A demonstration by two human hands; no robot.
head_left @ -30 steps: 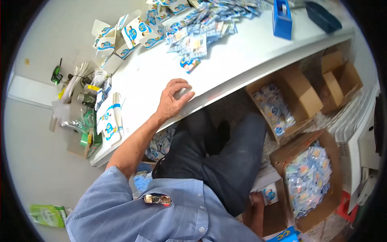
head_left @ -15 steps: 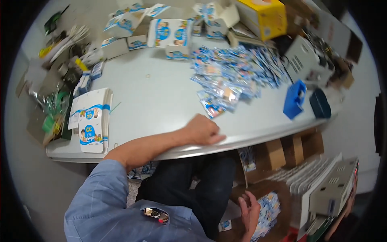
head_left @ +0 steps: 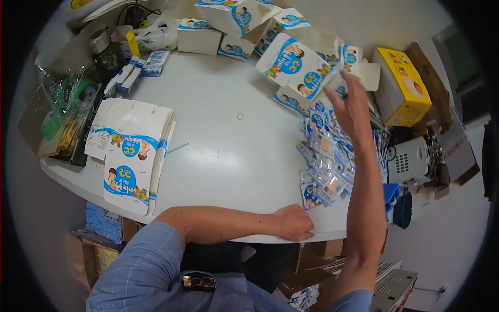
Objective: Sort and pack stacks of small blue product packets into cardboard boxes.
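The right hand (head_left: 352,106) is raised above the desk (head_left: 218,156) with its fingers (head_left: 358,83) spread and loose, holding nothing. It hovers over the far end of a heap of small clear sachets (head_left: 327,161) with blue and white print, just short of an open white and blue carton (head_left: 299,67) that lies tilted on its side. The right forearm runs up from the lower edge of the view, crossing over the right side of the heap.

The left hand (head_left: 293,222) rests on the near edge of the desk, fingers curled lightly under and holding nothing. Its fingertips lie just beside the nearest sachet of the heap; whether they touch it cannot be told. The left forearm, in a rolled blue sleeve, lies along the desk edge.

The sachets lie on the right part of the white, rounded desk, between the two hands. To the left, near the front edge, lies a stack of flattened cartons (head_left: 130,156) in the same white and blue. A small ring (head_left: 240,116), like a rubber band, lies alone on the bare middle of the desk. More folded cartons (head_left: 228,15) stand along the far edge, and a yellow box (head_left: 403,86) stands at the far right. A blue object (head_left: 391,195) sits at the right edge, just past the right forearm. Cardboard boxes show below the desk.
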